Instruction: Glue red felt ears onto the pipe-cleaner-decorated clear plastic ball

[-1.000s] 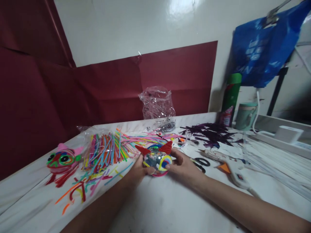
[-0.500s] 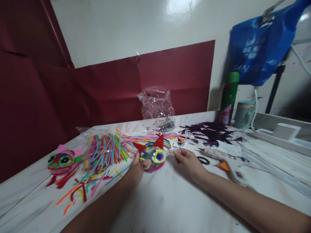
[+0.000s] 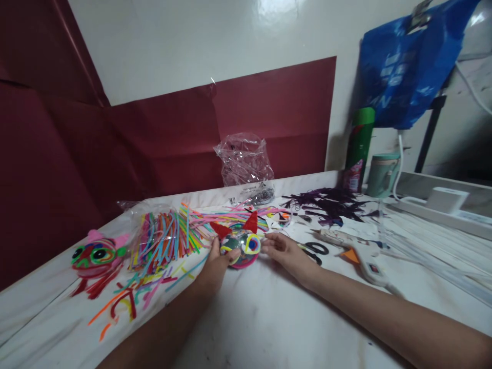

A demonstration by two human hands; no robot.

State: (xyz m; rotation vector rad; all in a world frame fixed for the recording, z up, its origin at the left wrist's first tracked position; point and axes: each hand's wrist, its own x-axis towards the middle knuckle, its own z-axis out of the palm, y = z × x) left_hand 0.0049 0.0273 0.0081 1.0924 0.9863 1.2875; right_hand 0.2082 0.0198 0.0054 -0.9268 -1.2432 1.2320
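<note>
My left hand grips a clear craft ball by its left side, the thumb across its front. Red pointed ears stand on top of the ball, and a yellow-ringed eye with blue and white inside shows at its right. A pink-red band runs along its bottom. Beside the ball's right edge is my right hand, its fingertips close to or touching the ball and slightly apart. Nothing clear shows between those fingers. Black-handled scissors lie just beyond the right hand.
A finished-looking craft face sits at left. Colourful pipe cleaners lie in clear wrap, with cut pieces in front. At right are a glue gun, purple strips, a power strip, a green can and a cup.
My right hand has come left to the ball's edge, and its pinched fingers have loosened. The left hand still holds the ball. More of the scissors shows, and the view has shifted slightly.
</note>
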